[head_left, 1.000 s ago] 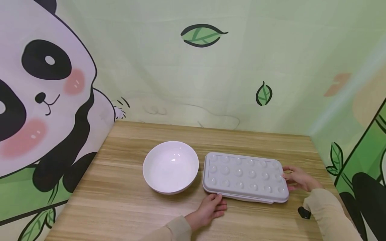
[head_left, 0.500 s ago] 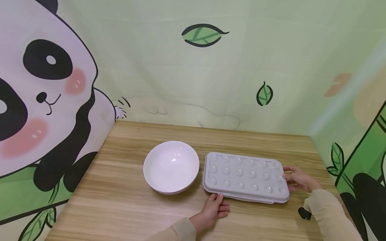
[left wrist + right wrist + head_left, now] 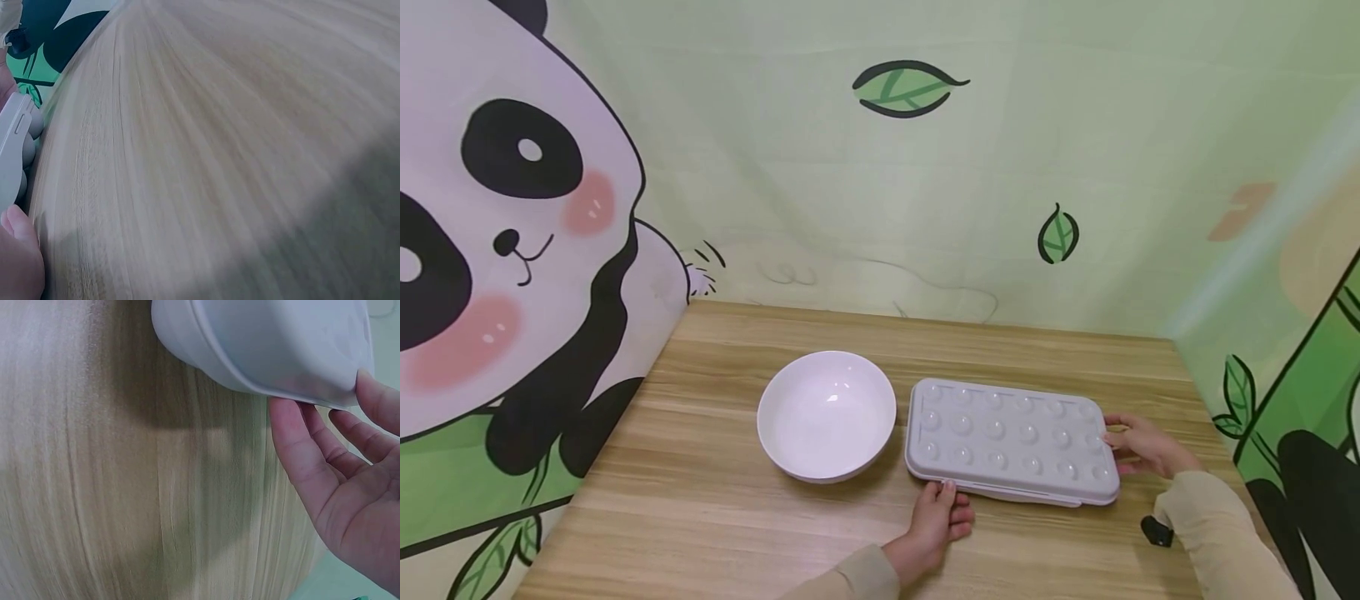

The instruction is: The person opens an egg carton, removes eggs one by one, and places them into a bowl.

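A grey lidded egg box [image 3: 1015,437] with rows of round bumps on its lid lies on the table in the head view. At its right end, my right hand [image 3: 1146,447] pinches the rim, and the right wrist view shows the thumb on the lid and the fingers under the edge. My left hand [image 3: 932,525] is at the front left edge, its thumb touching the box near the long clasp. Its other fingers are loosely bent and hold nothing. In the left wrist view, rounded undersides of the egg box [image 3: 12,147] show beside the left hand [image 3: 22,256].
A white bowl [image 3: 826,417] stands just left of the egg box. The wooden table [image 3: 700,517] meets a green printed cloth backdrop [image 3: 760,125] at the back and sides. A small black object [image 3: 1157,531] is by the right sleeve.
My left hand has shifted slightly to the right along the front edge of the egg box. The right hand, the egg box and the bowl look unmoved.
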`<state>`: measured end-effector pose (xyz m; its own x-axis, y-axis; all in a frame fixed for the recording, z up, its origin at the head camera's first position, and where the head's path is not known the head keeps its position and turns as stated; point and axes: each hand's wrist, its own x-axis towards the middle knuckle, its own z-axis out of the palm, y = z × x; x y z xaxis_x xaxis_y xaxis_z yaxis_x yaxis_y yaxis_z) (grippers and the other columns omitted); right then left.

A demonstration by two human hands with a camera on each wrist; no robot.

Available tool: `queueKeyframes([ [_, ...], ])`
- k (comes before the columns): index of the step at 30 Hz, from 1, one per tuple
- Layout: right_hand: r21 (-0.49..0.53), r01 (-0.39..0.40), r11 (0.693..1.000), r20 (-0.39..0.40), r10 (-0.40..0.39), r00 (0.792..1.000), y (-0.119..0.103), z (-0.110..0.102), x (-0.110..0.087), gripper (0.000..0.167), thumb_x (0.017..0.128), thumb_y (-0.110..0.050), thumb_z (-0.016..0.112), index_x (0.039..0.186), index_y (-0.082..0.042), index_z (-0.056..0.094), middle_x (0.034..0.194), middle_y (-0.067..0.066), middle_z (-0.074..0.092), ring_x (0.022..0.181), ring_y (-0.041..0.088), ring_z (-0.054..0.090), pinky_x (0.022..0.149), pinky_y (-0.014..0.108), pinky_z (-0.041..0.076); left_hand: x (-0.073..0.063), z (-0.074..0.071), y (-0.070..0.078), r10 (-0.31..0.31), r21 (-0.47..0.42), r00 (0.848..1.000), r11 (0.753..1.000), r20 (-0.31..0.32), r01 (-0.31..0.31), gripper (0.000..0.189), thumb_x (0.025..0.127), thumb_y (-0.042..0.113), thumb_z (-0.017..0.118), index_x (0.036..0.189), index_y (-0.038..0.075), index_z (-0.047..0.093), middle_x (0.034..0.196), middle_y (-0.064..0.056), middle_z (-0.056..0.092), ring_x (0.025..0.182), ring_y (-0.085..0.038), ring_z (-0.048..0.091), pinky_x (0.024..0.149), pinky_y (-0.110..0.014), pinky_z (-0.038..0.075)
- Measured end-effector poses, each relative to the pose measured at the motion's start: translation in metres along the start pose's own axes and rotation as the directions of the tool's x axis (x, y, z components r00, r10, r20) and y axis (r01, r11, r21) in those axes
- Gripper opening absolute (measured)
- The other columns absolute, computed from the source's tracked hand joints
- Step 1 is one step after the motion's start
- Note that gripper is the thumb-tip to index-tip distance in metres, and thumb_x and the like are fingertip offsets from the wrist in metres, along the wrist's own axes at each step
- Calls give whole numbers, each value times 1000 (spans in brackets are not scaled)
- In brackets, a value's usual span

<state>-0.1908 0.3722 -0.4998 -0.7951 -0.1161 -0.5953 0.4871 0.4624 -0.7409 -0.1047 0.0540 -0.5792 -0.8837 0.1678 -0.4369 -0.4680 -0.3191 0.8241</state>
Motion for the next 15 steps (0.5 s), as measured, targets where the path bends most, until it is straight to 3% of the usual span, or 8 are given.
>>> queueKeyframes([
  [15,-28,-49,998,-23,48,999,-6,0,3,56,90,-14,45,131,10,16,98,15,54,83,19,55,68,37,50,-1,8,0,29,-24,997,999,-70,-31,27,94,25,36,101,0,41,89,-6,52,69,-9,56,55,-22,48],
])
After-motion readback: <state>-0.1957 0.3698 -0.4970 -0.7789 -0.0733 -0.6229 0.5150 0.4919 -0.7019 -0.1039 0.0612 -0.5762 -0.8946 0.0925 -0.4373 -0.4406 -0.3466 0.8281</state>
